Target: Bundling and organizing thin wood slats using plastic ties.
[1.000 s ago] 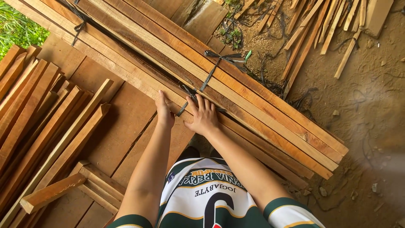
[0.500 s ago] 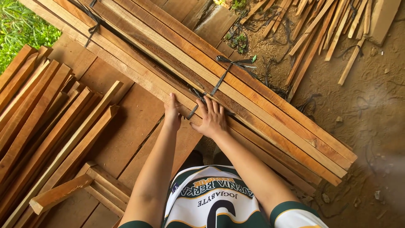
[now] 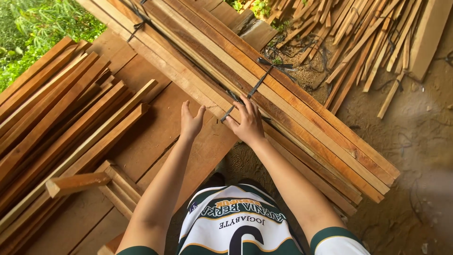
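In the head view the right hand [image 3: 248,126] has its fingers [image 3: 245,111] curled loosely on the dark strap [image 3: 257,86] that binds the bundle of long slats [image 3: 302,118], at its near edge; whether they pinch it I cannot tell. The left hand [image 3: 191,123] hovers open, holding nothing, just left of those fingers over the wide boards [image 3: 155,127]. A firm pinch at the strap's loose end, with the left palm steadying the slats, seems wise.
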